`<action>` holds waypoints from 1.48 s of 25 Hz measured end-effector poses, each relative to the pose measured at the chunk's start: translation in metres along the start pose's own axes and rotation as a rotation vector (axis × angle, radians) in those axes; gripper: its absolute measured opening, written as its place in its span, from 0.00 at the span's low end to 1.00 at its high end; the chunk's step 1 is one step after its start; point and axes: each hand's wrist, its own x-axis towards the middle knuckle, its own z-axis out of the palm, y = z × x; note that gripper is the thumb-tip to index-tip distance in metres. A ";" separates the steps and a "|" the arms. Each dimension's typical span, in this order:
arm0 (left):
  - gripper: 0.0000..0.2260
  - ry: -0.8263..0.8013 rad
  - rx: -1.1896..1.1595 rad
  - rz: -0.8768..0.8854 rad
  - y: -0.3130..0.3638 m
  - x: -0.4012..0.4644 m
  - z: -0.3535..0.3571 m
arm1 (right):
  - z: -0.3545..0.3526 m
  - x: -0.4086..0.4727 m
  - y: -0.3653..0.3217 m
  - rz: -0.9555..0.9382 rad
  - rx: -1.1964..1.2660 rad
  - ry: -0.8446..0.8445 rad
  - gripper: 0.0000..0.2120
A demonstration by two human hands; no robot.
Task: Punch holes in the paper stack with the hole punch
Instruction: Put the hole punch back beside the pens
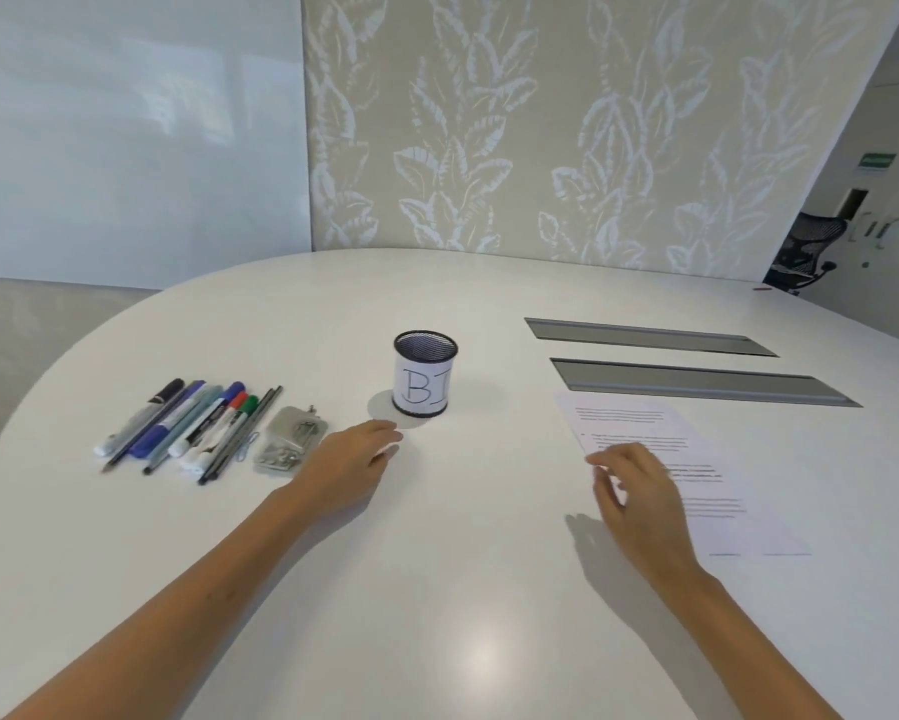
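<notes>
Left hand (351, 462): palm down, low over the tabletop (463, 589), fingers out flat and loose, grip open, nothing held. Fingertips pointing toward the cup, just short of its base. Forearm reaching in from lower left.

Right hand (639, 491): over the near-left edge of the paper stack (696, 475), fingers curled down a bit, blurred; grip open, nothing pinched. Can't tell if fingertips touch the sheet. Shadow of hand on tabletop just to its left.

Paper stack: flat on tabletop, right of centre, printed text lines facing up, turned at a slant, far corner near the closer of two grey slot covers (696, 381). Thickness of stack not readable.

Mesh pen cup (426, 374): black, upright, centre of tabletop, white label w/ handwritten "BI". Contents not visible.

Left of left hand: small clear box of clips (292, 441), touching or nearly touching the wrist side of the hand, can't tell which. Loose paper clip just beside it. Further left, row of markers and pens (187, 428) lying side by side, slanted; caps blue, red, green, black.

Hole punch: not made out anywhere in view.

Beyond tabletop: leaf-pattern wall panel (566, 122), whiteboard (125, 122) at left, black office chair (806, 252) at far right.
</notes>
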 end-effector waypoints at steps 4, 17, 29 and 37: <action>0.17 -0.032 0.048 0.061 -0.012 -0.005 0.006 | 0.058 0.025 -0.083 0.027 0.210 -0.258 0.09; 0.17 -0.011 0.081 0.113 -0.019 -0.004 0.012 | 0.110 0.024 -0.145 -0.089 -0.039 -0.533 0.19; 0.16 0.001 0.066 0.110 -0.021 -0.002 0.013 | 0.088 -0.011 -0.158 0.144 0.199 -0.337 0.12; 0.15 0.008 0.061 0.096 -0.020 0.000 0.014 | 0.087 0.015 -0.170 -0.106 -0.134 -0.661 0.13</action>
